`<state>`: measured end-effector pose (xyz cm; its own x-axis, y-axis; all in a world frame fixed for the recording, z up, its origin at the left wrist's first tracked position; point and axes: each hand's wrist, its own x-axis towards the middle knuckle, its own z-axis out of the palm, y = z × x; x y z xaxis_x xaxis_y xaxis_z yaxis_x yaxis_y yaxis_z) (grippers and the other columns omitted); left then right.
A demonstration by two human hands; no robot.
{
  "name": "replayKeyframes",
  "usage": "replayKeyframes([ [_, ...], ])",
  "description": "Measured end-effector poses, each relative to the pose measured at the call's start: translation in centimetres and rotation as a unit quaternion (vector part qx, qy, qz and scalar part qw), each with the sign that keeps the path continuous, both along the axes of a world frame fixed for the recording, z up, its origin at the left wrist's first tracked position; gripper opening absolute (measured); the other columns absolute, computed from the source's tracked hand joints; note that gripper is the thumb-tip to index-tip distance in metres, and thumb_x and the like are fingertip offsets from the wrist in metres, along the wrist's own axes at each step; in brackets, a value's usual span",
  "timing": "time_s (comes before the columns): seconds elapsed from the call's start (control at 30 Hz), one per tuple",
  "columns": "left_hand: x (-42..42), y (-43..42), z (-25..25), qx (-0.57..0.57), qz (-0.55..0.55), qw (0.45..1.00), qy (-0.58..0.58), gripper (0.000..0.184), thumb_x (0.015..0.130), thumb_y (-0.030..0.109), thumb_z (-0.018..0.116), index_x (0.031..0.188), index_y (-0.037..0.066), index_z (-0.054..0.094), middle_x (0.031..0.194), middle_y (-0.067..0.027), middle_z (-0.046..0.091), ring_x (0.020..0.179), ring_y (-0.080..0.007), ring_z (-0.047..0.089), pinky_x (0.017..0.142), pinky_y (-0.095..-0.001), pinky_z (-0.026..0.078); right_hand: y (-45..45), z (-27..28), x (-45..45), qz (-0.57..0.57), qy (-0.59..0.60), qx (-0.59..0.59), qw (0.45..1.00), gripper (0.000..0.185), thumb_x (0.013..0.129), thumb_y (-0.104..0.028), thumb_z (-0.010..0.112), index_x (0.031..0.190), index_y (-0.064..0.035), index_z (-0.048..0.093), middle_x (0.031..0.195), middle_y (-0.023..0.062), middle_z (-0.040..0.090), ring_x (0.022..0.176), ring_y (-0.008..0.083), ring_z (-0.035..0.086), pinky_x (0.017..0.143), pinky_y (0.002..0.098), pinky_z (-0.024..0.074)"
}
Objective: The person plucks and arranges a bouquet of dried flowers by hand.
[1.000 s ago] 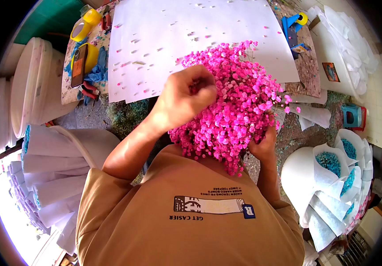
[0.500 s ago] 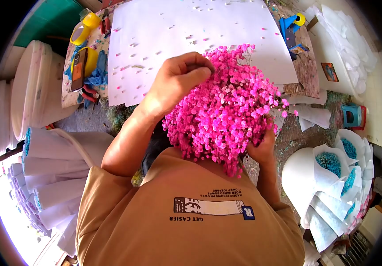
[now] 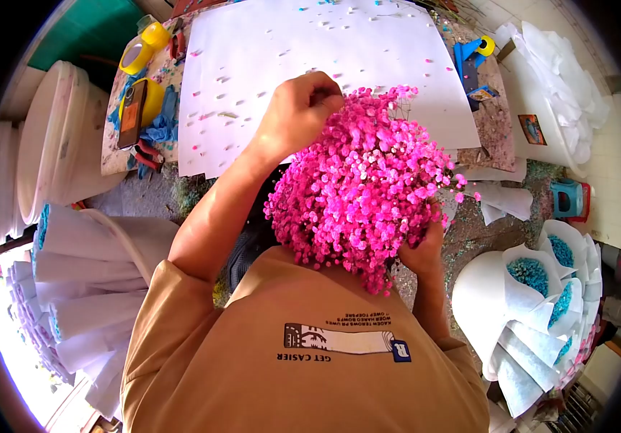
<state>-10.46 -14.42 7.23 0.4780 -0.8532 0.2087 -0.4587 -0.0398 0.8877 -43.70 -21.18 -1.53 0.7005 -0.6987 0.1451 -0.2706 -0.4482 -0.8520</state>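
A big, full bunch of bright pink baby's breath [image 3: 364, 187] stands out in front of my chest, its heads facing up at me. My right hand [image 3: 424, 249] is wrapped round it from below on the right side; the stems and most of those fingers are hidden under the blooms. At the bunch's far left edge, my left hand [image 3: 300, 108] has its fingers curled into a pinch against the outer flowers. Whatever sits between those fingertips is hidden from view.
A white sheet [image 3: 253, 65] scattered with petals covers the table. On its left lie a phone [image 3: 132, 114], yellow tape [image 3: 135, 56] and red-handled pliers [image 3: 147, 155]; a blue tape dispenser [image 3: 467, 61] is at right. Wrapped blue bouquets [image 3: 528, 276] stand right, white-wrapped ones [image 3: 101, 252] left.
My left hand has shifted slightly up and stays pinched at the flowers' edge. The bunch sits a little lower in view, still in my right hand.
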Motion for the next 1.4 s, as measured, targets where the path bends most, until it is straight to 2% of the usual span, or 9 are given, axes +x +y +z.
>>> replayKeyframes([
  [0.2,1.4,1.0,1.4,0.015,-0.035,0.891,0.452,0.023,0.099,0.024,0.060,0.100,0.002,0.068,0.073,0.0032,0.050,0.060,-0.0043,0.034,0.052,-0.0251,0.026,0.1,0.1,0.1,0.008,0.011,-0.031,0.999,0.091,0.069,-0.014,0.078,0.147,0.0092,0.039,0.136,0.0289,0.053,0.126,0.0454,0.054,0.108,0.0493,0.0436],
  [0.4,0.8,0.3,-0.6,0.065,-0.032,0.990,0.122,0.023,0.094,0.016,0.069,0.106,-0.004,0.071,0.090,-0.0075,0.071,0.080,-0.0133,0.064,0.074,-0.0275,0.052,-0.1,1.1,0.5,0.021,0.025,-0.053,0.998,0.088,0.068,-0.014,0.077,0.146,0.0072,0.041,0.134,0.0276,0.053,0.123,0.0455,0.055,0.106,0.0497,0.0447],
  [0.47,0.7,0.3,-0.7,0.106,-0.021,0.989,0.104,0.022,0.093,0.013,0.069,0.106,-0.005,0.070,0.093,-0.0095,0.073,0.086,-0.0155,0.067,0.080,-0.0290,0.055,-0.1,1.5,0.7,0.025,0.030,-0.118,0.992,0.078,0.077,-0.011,0.078,0.144,0.0071,0.043,0.130,0.0180,0.062,0.118,0.0265,0.062,0.104,0.0393,0.0469],
  [0.57,0.9,0.2,-1.6,0.036,0.005,0.993,0.112,0.020,0.095,0.014,0.066,0.102,-0.004,0.069,0.080,-0.0041,0.067,0.071,-0.0101,0.059,0.065,-0.0260,0.049,-0.2,1.3,0.6,0.026,0.017,-0.072,0.997,0.074,0.077,-0.011,0.077,0.142,0.0062,0.046,0.129,0.0185,0.063,0.117,0.0279,0.063,0.104,0.0400,0.0465],
  [0.7,0.9,0.7,0.9,-0.044,-0.004,0.905,0.423,0.020,0.100,0.023,0.057,0.095,0.005,0.065,0.070,0.0045,0.045,0.055,-0.0038,0.028,0.049,-0.0247,0.020,-0.3,1.3,0.8,0.028,0.016,-0.097,0.995,0.072,0.076,-0.011,0.078,0.140,0.0058,0.047,0.128,0.0191,0.063,0.117,0.0286,0.063,0.104,0.0402,0.0467],
  [0.9,-0.8,-0.7,2.0,0.072,-0.056,0.996,-0.008,0.029,0.093,0.025,0.068,0.106,-0.002,0.073,0.092,-0.0171,0.073,0.085,-0.0236,0.069,0.081,-0.0364,0.053,0.1,1.1,0.7,0.016,0.026,-0.075,0.997,0.087,0.067,-0.014,0.076,0.145,0.0064,0.042,0.133,0.0261,0.053,0.122,0.0438,0.056,0.106,0.0484,0.0448],
  [1.03,-0.5,-1.6,0.3,0.029,-0.028,0.999,0.021,0.025,0.092,0.021,0.069,0.103,-0.002,0.072,0.088,-0.0121,0.072,0.080,-0.0197,0.066,0.075,-0.0337,0.053,0.0,1.0,0.4,0.018,0.023,-0.052,0.998,0.084,0.072,-0.013,0.078,0.145,0.0069,0.041,0.130,0.0223,0.058,0.119,0.0360,0.059,0.105,0.0443,0.0458],
  [1.17,0.2,-1.9,1.8,0.005,-0.018,0.937,0.349,0.021,0.097,0.021,0.064,0.101,0.002,0.072,0.078,0.0013,0.059,0.065,-0.0040,0.048,0.056,-0.0232,0.036,-0.1,2.0,0.8,0.035,0.056,-0.171,0.983,0.085,0.076,-0.009,0.080,0.147,0.0058,0.037,0.128,0.0173,0.062,0.116,0.0259,0.063,0.103,0.0393,0.0471],
  [1.4,-1.9,-4.3,3.7,0.114,-0.083,0.990,-0.015,0.033,0.091,0.028,0.068,0.102,-0.003,0.074,0.094,-0.0214,0.074,0.090,-0.0294,0.072,0.084,-0.0390,0.054,-0.1,0.5,0.1,0.029,0.049,-0.060,0.997,0.086,0.074,-0.006,0.077,0.148,0.0050,0.035,0.130,0.0182,0.061,0.115,0.0259,0.063,0.103,0.0401,0.0477],
])
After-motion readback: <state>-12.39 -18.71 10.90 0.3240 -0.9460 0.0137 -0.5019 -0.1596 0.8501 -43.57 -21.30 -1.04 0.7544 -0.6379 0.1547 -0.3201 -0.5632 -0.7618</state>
